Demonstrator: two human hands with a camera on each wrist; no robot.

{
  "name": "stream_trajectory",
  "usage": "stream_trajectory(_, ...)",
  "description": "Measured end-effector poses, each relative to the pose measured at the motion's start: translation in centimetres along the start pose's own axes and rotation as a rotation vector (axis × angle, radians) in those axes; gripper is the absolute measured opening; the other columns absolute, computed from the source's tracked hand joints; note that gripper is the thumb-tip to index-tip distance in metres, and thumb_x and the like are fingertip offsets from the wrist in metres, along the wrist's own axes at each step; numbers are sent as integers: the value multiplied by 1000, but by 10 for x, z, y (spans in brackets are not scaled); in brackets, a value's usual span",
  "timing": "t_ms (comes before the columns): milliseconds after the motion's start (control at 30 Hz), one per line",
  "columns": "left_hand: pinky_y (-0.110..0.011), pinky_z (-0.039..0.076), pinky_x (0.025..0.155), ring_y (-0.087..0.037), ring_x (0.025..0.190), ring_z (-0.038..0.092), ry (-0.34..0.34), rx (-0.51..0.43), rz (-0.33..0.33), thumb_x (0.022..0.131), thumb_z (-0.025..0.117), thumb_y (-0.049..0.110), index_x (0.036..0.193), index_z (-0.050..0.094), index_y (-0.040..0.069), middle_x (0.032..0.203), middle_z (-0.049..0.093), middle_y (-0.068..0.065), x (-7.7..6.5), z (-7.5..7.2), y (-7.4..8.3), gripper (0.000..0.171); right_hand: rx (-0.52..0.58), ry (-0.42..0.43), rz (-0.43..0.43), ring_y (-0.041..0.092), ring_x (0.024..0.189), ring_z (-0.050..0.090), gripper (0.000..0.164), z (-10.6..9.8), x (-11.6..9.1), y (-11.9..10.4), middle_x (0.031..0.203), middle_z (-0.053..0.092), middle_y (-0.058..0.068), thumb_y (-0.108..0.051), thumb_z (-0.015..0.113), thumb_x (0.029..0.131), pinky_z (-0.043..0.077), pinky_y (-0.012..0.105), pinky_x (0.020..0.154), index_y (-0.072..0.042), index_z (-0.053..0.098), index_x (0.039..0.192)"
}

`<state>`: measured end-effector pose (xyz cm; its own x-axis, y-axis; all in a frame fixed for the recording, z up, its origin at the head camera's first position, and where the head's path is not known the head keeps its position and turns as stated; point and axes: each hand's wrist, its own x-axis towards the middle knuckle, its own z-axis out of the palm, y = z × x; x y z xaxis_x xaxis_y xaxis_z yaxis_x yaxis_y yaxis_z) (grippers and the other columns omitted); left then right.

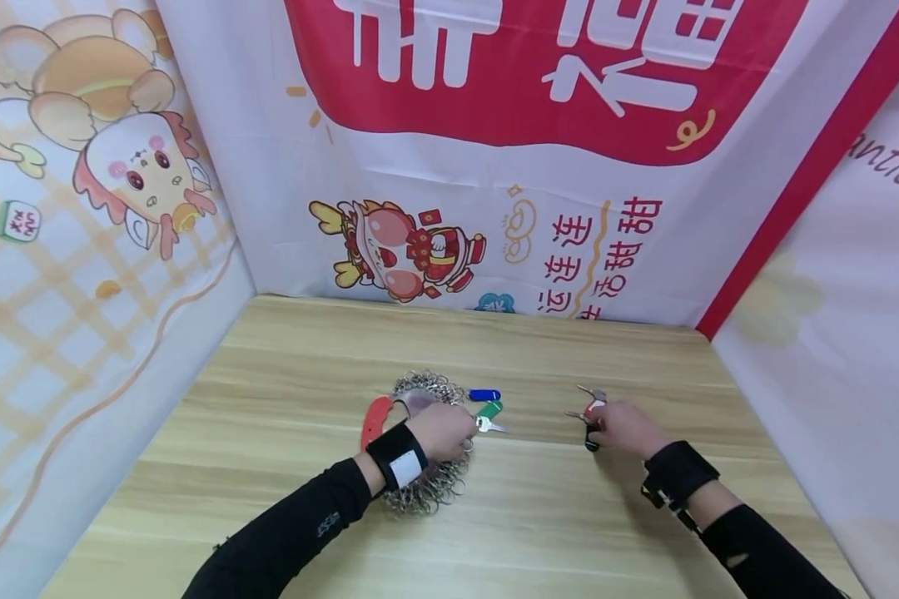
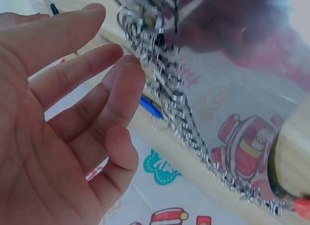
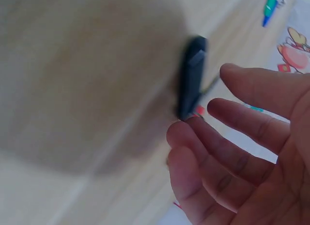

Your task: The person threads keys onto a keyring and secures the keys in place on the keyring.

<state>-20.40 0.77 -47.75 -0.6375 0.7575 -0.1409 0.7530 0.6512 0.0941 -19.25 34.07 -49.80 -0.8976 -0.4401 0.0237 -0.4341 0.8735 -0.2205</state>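
Note:
My left hand (image 1: 440, 431) is over a shiny round thing ringed with many small metal rings (image 1: 423, 491). In the left wrist view that hand (image 2: 82, 113) has its fingers loosely bent and apart, with nothing between them; the rings (image 2: 169, 89) hang close beside the fingertips. Just right of it lie a green key tag (image 1: 489, 410), a blue key tag (image 1: 484, 395) and a silver key (image 1: 490, 425). My right hand (image 1: 629, 428) reaches to a black key tag (image 3: 192, 77), its relaxed fingertips right at one end. Beside this tag are a red tag (image 1: 595, 408) and keys (image 1: 593, 391).
A red curved strip (image 1: 375, 420) sticks out left of the ringed thing. Everything lies on a wooden table (image 1: 285, 499). A printed cloth (image 1: 494, 183) hangs behind its far edge, with more cloth walls on both sides.

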Motion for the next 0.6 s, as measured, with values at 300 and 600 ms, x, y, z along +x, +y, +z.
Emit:
stream_trajectory(300, -26, 44, 53, -10, 59, 52, 8, 192, 33, 78, 73, 20, 66, 59, 18, 64, 55, 5, 5, 12, 6, 19, -29, 42, 39, 14, 66, 52, 14, 12, 2, -10, 71, 56, -3, -9, 74, 78, 45, 35, 62, -11, 61, 73)
stream_trajectory(600, -29, 43, 51, -11, 55, 49, 37, 188, 8, 80, 69, 20, 60, 50, 17, 61, 51, 5, 13, 17, 11, 28, 34, 87, 231, 17, 69, 56, 14, 12, 5, -11, 75, 58, 3, 5, 69, 75, 48, 38, 64, -3, 61, 82)
